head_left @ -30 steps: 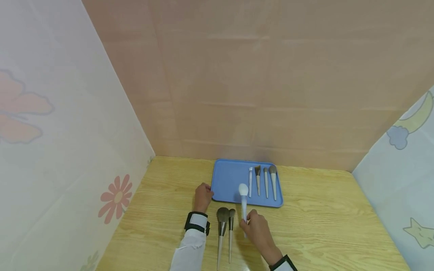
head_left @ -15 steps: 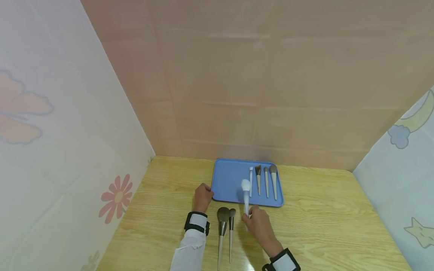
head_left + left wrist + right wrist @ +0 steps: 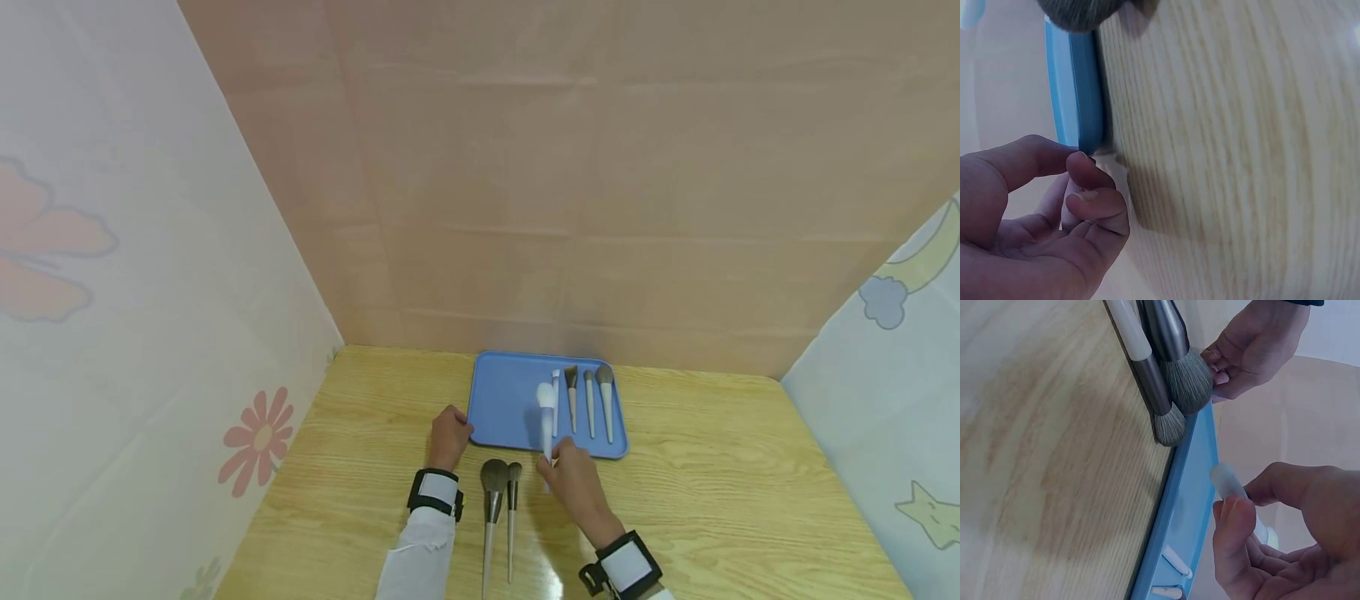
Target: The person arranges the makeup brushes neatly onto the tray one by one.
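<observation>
My right hand [image 3: 576,479] pinches the handle of a white makeup brush [image 3: 546,408] between thumb and fingers. The brush's pale head points away from me and overlaps the blue tray [image 3: 502,400] in the head view. At the tray's near left corner, my left hand [image 3: 448,439] grips the edge with its fingertips; the left wrist view shows thumb and fingers [image 3: 1088,172] right at that corner. Several makeup brushes [image 3: 605,404] lie side by side on the tray's right half, heads toward the back. The slim white one [image 3: 556,404] is closest to the held brush.
A large fluffy makeup brush [image 3: 489,533] and a thinner one [image 3: 512,521] lie on the wooden table [image 3: 712,483] between my forearms, heads toward the tray. A beige backdrop [image 3: 562,208] rises behind the table, with patterned white sheets at left [image 3: 187,333] and right.
My right hand has moved forward and slightly right with the white makeup brush, so more of it overlaps the tray. The left hand stays at the tray corner.
</observation>
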Demonstrator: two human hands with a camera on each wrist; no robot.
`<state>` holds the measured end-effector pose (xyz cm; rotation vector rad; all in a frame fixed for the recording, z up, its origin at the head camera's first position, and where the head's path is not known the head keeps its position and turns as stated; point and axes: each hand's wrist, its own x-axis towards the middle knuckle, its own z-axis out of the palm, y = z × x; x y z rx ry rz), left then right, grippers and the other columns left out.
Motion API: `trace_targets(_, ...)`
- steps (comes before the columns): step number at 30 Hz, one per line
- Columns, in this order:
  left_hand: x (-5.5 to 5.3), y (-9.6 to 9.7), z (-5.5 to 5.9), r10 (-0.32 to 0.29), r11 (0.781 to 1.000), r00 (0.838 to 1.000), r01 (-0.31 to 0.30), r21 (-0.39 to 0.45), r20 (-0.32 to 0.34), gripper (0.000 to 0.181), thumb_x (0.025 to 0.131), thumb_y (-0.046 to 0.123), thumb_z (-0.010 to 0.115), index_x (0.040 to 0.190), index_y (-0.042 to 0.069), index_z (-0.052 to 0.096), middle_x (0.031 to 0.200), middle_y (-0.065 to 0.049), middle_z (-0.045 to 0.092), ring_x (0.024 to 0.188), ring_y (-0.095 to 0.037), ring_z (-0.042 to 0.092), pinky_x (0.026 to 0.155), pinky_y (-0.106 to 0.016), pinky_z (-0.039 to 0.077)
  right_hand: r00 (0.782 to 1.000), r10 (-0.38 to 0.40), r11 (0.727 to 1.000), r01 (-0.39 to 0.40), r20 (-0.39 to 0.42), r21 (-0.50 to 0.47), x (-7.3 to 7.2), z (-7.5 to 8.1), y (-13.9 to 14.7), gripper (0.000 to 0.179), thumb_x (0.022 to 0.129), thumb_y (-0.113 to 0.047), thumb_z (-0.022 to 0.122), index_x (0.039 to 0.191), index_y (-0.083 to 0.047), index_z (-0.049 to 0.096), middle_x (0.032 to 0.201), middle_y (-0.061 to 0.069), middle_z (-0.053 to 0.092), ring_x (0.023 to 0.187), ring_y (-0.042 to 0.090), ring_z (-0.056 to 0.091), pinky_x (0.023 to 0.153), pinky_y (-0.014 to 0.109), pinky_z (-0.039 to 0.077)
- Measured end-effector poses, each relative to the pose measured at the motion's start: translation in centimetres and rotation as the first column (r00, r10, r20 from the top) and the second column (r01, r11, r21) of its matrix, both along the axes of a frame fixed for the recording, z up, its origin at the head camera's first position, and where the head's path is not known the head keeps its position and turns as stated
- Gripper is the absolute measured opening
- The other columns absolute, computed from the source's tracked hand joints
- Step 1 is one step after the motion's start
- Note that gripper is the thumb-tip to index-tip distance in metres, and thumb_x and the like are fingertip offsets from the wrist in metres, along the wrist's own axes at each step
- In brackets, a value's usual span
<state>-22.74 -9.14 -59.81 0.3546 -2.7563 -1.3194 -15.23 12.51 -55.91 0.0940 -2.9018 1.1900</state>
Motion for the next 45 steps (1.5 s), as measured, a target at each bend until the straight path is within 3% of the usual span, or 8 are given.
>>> trace_targets(6, 0.0, 0.0, 0.0, -0.001, 1.000, 1.000, 0.000, -0.014, -0.012, 0.012, 0.079, -0.004, 0.073, 0.084, -0.002, 0.062, 0.077, -0.013, 0.065, 0.071, -0.024, 0.060, 0.063, -0.035, 0.050, 0.999, -0.001, 1.000, 0.001, -0.032, 0.012, -0.8, 0.0, -0.1, 0.017, 0.087, -0.009, 0.068, 0.083, 0.002, 0.056, 0.057, 0.004, 0.055, 0.042, 0.008, 0.048, 0.036, 0.019, 0.034)
trace_targets(21, 0.1, 0.1, 0.1, 0.000, 1.000, 0.999, 0.000, 0.005, 0.039, 0.011, 0.083, -0.002, 0.071, 0.088, -0.001, 0.061, 0.081, -0.014, 0.065, 0.073, -0.024, 0.060, 0.065, -0.036, 0.050, 1.000, -0.013, 1.000, 0.013, 0.003, 0.014, -2.7, 0.4, 0.1, 0.019, 0.088, -0.012, 0.066, 0.088, 0.005, 0.058, 0.059, 0.007, 0.057, 0.043, 0.011, 0.049, 0.038, 0.021, 0.035)
trace_targets(29, 0.2, 0.0, -0.1, -0.003, 1.000, 1.000, 0.003, 0.008, 0.023, 0.012, 0.082, -0.002, 0.071, 0.087, -0.002, 0.060, 0.078, -0.013, 0.063, 0.069, -0.022, 0.058, 0.061, -0.034, 0.049, 0.999, -0.027, 1.000, 0.027, 0.026, 0.001, -3.5, 0.5, 0.2, 0.017, 0.087, -0.011, 0.066, 0.085, 0.003, 0.057, 0.058, 0.006, 0.055, 0.043, 0.011, 0.048, 0.039, 0.022, 0.033)
trace_targets(34, 0.1, 0.1, -0.1, 0.003, 1.000, 1.000, -0.004, 0.006, 0.026, 0.012, 0.082, -0.002, 0.071, 0.086, -0.002, 0.060, 0.078, -0.013, 0.064, 0.069, -0.022, 0.058, 0.062, -0.034, 0.049, 1.000, -0.026, 1.000, 0.026, 0.000, 0.011, -4.1, 0.7, 0.1, 0.018, 0.087, -0.011, 0.066, 0.088, 0.006, 0.058, 0.059, 0.008, 0.057, 0.044, 0.011, 0.050, 0.038, 0.022, 0.036)
trace_targets(45, 0.1, 0.2, 0.1, -0.002, 1.000, 1.000, 0.002, 0.013, 0.018, 0.012, 0.082, -0.002, 0.070, 0.087, -0.002, 0.059, 0.078, -0.013, 0.063, 0.069, -0.023, 0.058, 0.062, -0.035, 0.048, 1.000, -0.029, 0.999, 0.029, 0.003, 0.013, -6.1, 1.1, 0.2, 0.019, 0.087, -0.012, 0.067, 0.085, 0.005, 0.059, 0.064, 0.011, 0.061, 0.049, 0.015, 0.054, 0.041, 0.024, 0.039)
